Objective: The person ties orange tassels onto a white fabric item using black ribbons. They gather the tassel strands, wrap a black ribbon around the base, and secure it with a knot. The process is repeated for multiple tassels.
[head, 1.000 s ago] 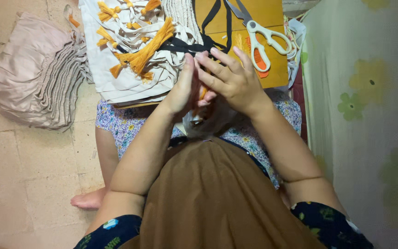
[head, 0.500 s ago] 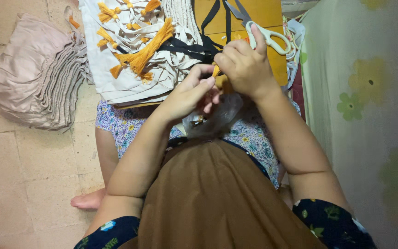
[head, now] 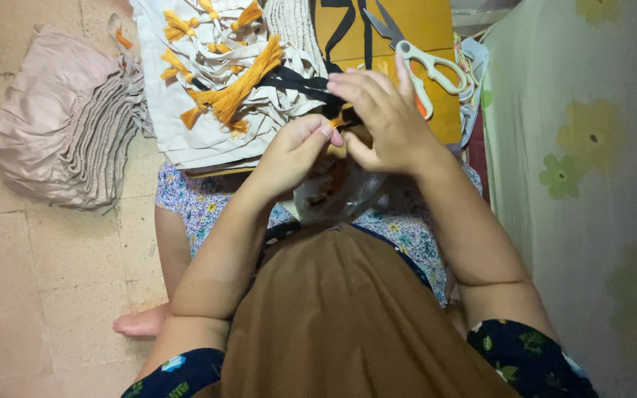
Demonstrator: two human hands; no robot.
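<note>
My left hand (head: 300, 147) and my right hand (head: 379, 118) meet above my lap, fingers pinched together around a small orange tassel piece (head: 339, 119) that is mostly hidden between them. Below the hands a clear plastic bag (head: 333, 195) rests on my lap. Just beyond the hands lies a pile of cream cloth pieces (head: 208, 110) with orange tassels (head: 241, 88) and black straps (head: 300, 82). White-handled scissors (head: 425, 66) lie on an orange board (head: 407, 29), right behind my right hand.
A stack of folded beige pleated cloth (head: 68, 147) lies on the tiled floor (head: 38, 295) at left. A pale green flowered sheet (head: 591, 184) covers the right side. My bare foot (head: 141, 323) rests on the floor, lower left.
Both hands have shifted a little forward and right toward the scissors, still pinching the small orange piece between them.
</note>
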